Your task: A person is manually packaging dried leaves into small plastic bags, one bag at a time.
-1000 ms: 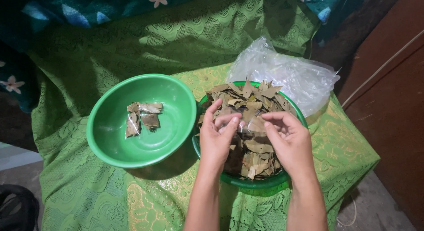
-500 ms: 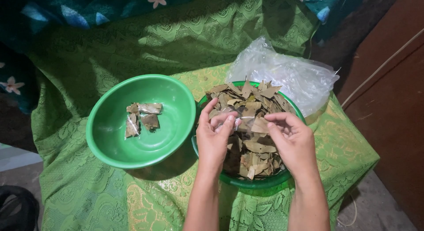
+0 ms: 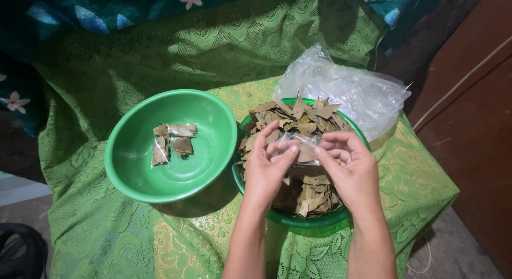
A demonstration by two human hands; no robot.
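My left hand (image 3: pixel 268 168) and my right hand (image 3: pixel 352 170) meet over a green bowl (image 3: pixel 290 219) heaped with dried brown leaves (image 3: pixel 298 119). Between the fingertips of both hands is a small clear plastic packet (image 3: pixel 303 149) with a leaf piece inside. To the left stands a larger green bowl (image 3: pixel 133 172) that holds three small filled packets (image 3: pixel 173 142) on its bottom.
A crumpled clear plastic bag (image 3: pixel 346 92) lies behind the leaf bowl. Everything rests on a green patterned cloth (image 3: pixel 122 241) over a small table. A brown wooden panel (image 3: pixel 474 151) stands at the right, a dark flowered fabric (image 3: pixel 106 7) behind.
My hands have stayed over the leaf bowl. The fingers have shifted, and the clear packet now shows more plainly between them.
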